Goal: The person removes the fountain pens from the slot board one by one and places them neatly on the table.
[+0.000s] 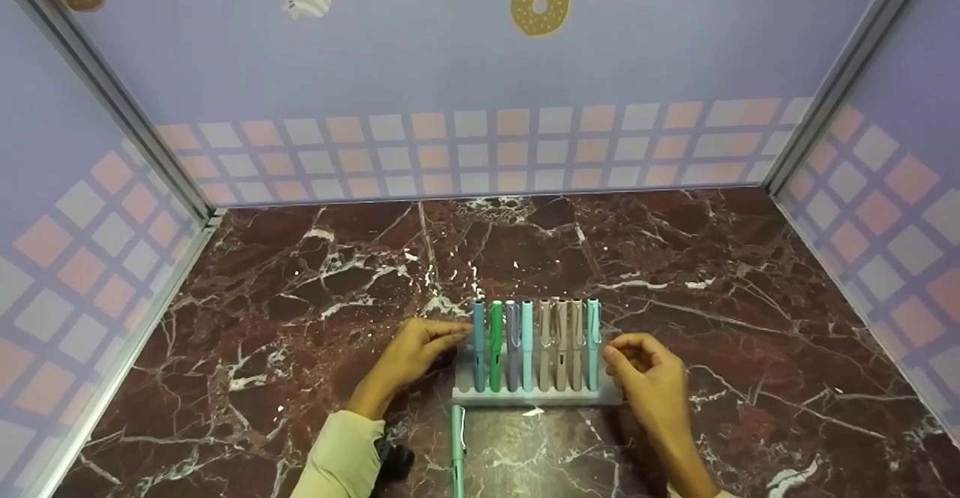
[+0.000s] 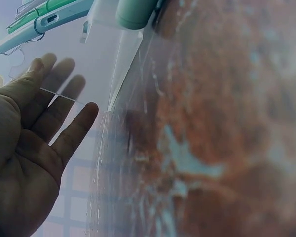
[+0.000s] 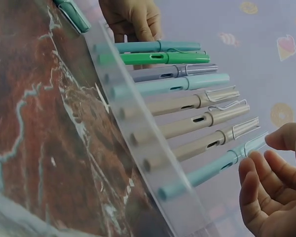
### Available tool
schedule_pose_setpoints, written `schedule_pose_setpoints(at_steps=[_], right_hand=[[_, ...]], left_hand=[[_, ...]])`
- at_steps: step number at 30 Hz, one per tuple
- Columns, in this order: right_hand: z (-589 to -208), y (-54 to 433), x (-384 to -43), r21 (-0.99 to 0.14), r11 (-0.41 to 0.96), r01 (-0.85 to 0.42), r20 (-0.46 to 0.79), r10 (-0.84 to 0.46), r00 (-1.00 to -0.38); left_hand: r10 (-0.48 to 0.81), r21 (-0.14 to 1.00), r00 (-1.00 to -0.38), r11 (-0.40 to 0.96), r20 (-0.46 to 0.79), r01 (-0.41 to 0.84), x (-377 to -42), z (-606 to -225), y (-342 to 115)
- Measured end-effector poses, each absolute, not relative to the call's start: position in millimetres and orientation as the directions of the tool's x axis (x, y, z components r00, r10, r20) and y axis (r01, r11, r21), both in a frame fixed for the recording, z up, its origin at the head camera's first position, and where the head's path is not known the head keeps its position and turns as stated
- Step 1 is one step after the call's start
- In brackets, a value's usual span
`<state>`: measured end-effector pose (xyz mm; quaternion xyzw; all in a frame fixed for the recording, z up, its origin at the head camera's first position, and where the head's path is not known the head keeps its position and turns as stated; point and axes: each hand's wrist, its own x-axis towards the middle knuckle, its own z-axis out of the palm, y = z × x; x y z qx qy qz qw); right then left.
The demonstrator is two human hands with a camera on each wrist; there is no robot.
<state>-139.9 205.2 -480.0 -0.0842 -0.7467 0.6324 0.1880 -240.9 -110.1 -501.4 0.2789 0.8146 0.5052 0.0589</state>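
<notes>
A clear pen stand (image 1: 536,398) holds a row of upright capped pens: a teal-blue pen (image 1: 480,348), a green pen (image 1: 496,348), a purple pen (image 1: 513,348), a light blue pen (image 1: 527,348), several beige pens (image 3: 182,126) and another light blue pen (image 1: 593,348) at the right end. My left hand (image 1: 416,352) pinches the stand's left edge; in the left wrist view its fingers show through the clear panel (image 2: 96,74). At the right edge, my right hand (image 1: 656,378) grips the stand between thumb and bent fingers, close beside the end pen.
A loose green-teal pen (image 1: 458,442) lies in front of the stand's left corner, pointing toward me. The dark red marbled tabletop (image 1: 300,378) is bounded by a purple back wall (image 1: 420,63) and side walls with checks. A dark object (image 1: 397,460) sits by the left sleeve.
</notes>
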Motion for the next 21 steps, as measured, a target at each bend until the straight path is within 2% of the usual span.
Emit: schedule_pose_setpoints(at_steps=[7,12,21], right_hand=[[-489.1,204.7,-141.6,-0.947,0.311,-0.073,0.196,0.385,-0.902],[-493.4,205.0,-141.0,-0.957,0.290,-0.028,0.140,0.373,-0.917],[-497.0,203.4,-144.4,-0.946,0.324,-0.029,0.146,0.342,-0.928]], left_hand=[[0.526,0.840,-0.821,0.326,0.221,0.435,-241.4,-502.3,-110.9],[0.528,0.854,-0.825,0.320,0.199,0.411,-240.5,-503.0,-110.3],[0.507,0.871,-0.849,0.338,0.150,0.356,-240.6,-499.2,-110.9]])
